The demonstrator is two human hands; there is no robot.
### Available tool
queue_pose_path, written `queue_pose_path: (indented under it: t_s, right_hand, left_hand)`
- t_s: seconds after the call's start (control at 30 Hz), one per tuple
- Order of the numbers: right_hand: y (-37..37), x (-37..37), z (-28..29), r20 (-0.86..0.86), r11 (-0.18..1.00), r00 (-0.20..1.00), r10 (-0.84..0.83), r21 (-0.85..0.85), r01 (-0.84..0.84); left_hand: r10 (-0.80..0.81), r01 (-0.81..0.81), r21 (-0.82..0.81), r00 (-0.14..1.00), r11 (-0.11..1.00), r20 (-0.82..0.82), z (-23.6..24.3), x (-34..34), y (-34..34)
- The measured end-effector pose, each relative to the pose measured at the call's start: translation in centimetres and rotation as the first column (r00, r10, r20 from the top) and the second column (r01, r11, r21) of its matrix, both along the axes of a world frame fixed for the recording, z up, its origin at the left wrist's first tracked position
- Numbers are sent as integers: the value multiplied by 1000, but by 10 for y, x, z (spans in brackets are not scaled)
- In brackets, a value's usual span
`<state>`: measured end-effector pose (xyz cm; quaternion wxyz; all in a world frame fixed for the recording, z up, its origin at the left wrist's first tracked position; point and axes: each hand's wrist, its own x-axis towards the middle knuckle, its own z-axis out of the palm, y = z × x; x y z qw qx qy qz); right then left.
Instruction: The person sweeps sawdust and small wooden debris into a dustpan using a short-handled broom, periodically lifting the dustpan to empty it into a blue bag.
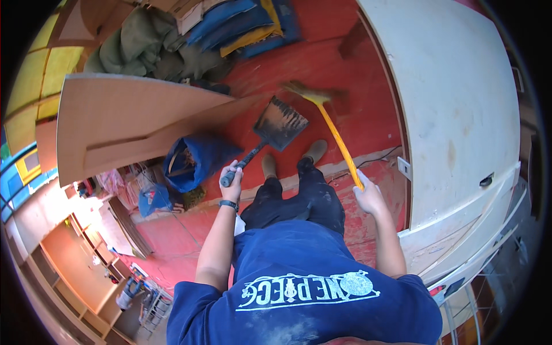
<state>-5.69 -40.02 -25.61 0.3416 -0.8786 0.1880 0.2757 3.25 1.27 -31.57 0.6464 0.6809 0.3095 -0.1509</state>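
My left hand (231, 174) is wrapped round the dark handle of a dustpan (282, 125). Its square black pan, smeared with tan dirt, is held out in front of my left foot. The fingers of my right hand (370, 194) close on the top of a long yellow handle belonging to a broom (334, 133). The broom's head, blurred by motion, is low over the red floor (259, 77), beyond the dustpan and to its right.
An open blue sack (198, 164) stands left of the dustpan, beside a leaning wooden board (126, 123). Green filled sacks (135, 43) and folded blue-and-yellow sacks (241, 26) lie farther off. A large pale door panel (454, 109) borders the right side.
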Motion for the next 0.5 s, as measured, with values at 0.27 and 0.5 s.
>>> queue_pose_path:
  t_s: [0.27,0.5]
  right_hand:
    - [82,185,-54,104,899,893,439,-51,-436]
    - [147,268,-182,-218,818,876,429,-317,-480]
  left_hand:
    - [184,-182,44,983,982,-23,-10,-77,11]
    - [295,-296,88,955,951,19,-10,-112,11]
